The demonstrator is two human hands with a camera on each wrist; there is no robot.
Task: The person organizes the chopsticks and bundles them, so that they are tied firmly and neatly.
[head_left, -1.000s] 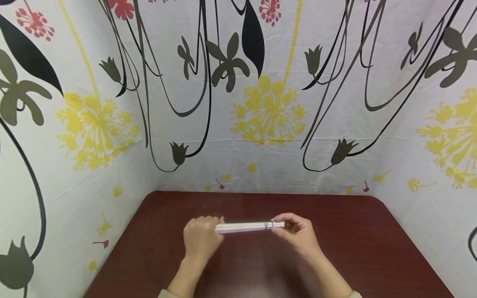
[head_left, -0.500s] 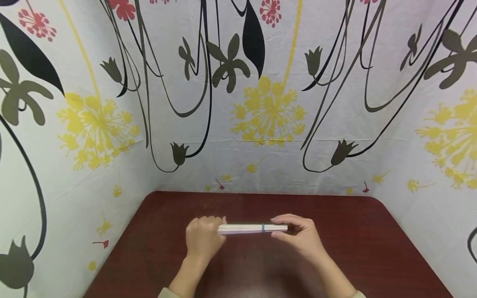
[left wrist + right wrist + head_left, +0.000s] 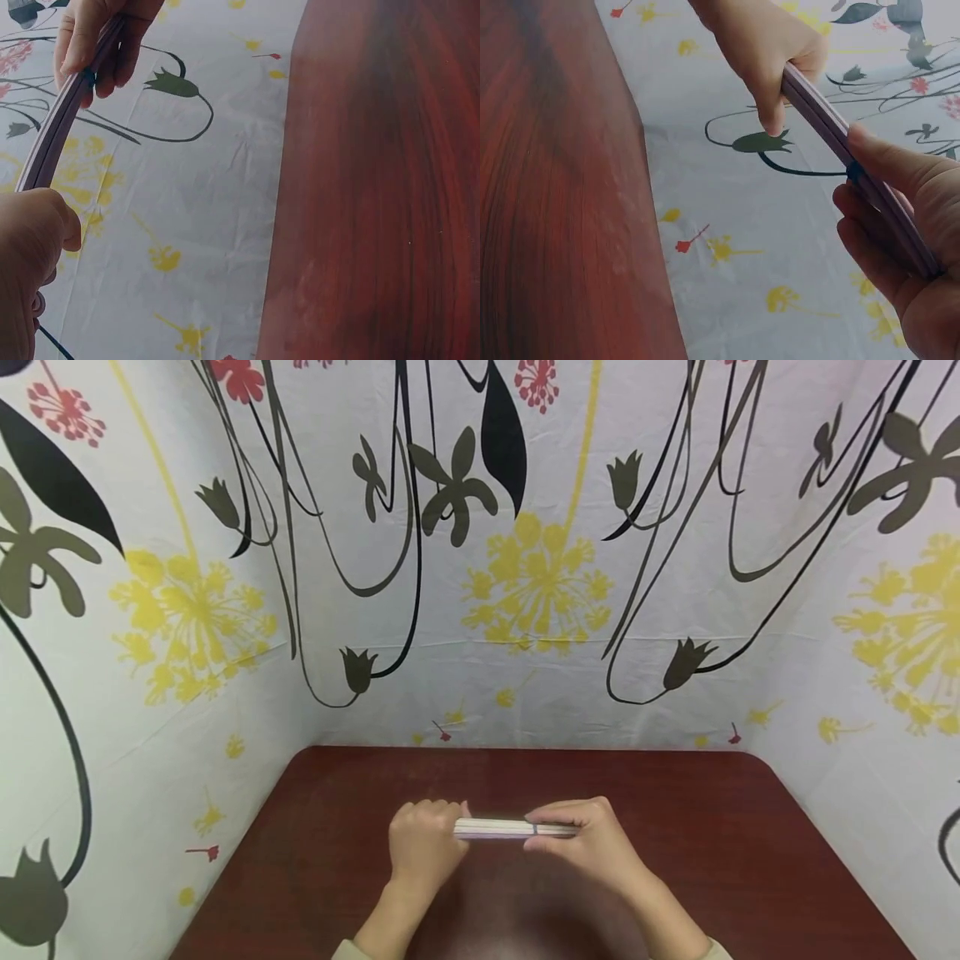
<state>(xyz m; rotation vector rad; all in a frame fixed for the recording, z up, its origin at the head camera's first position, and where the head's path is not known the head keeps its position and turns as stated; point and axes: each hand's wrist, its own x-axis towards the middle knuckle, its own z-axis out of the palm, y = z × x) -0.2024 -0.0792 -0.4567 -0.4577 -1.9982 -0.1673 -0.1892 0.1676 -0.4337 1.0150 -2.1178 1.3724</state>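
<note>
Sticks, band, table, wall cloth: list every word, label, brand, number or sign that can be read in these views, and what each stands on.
None: no view shows any readable text.
Bundle of sticks, held by the left hand and the right hand: plain, no print.
Blue band: no marking.
Table: bare wood grain.
Wall cloth: printed flowers and stems only, no letters or numbers.

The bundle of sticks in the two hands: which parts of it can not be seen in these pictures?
- Bundle of sticks, left end: head view, covered by the left hand.
- Right end: head view, under the right hand; right wrist view, hidden in the palm.
- Number of sticks: too small in every view.
- Blue band: mostly covered by the thumb.
</note>
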